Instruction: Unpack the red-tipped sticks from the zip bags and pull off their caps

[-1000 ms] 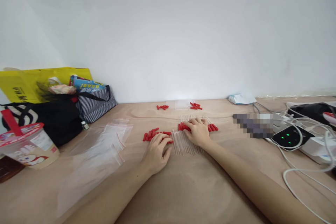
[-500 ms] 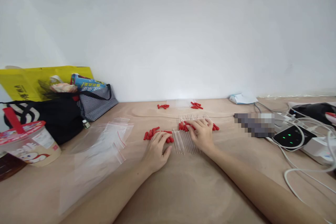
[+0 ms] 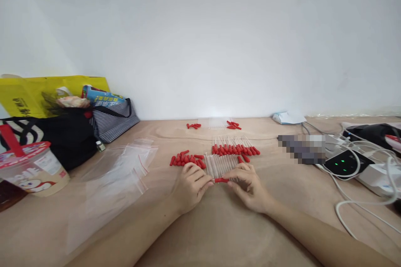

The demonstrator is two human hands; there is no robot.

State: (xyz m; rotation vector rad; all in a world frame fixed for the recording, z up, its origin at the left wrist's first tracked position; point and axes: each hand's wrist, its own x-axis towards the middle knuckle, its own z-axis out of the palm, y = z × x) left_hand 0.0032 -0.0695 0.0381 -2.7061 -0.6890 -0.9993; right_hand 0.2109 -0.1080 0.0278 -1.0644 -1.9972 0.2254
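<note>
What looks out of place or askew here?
Nothing spilled or damaged. Two loose red caps lie slanted just below the neat capped row, apart from the cap pile; the left hand and right hand pinch another red cap.

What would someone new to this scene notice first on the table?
Bright red caps lie in a row and a pile mid-table, by clear tubes. Just in front, the left hand and right hand pinch one red cap between them. White cables tangle at the right.
</note>
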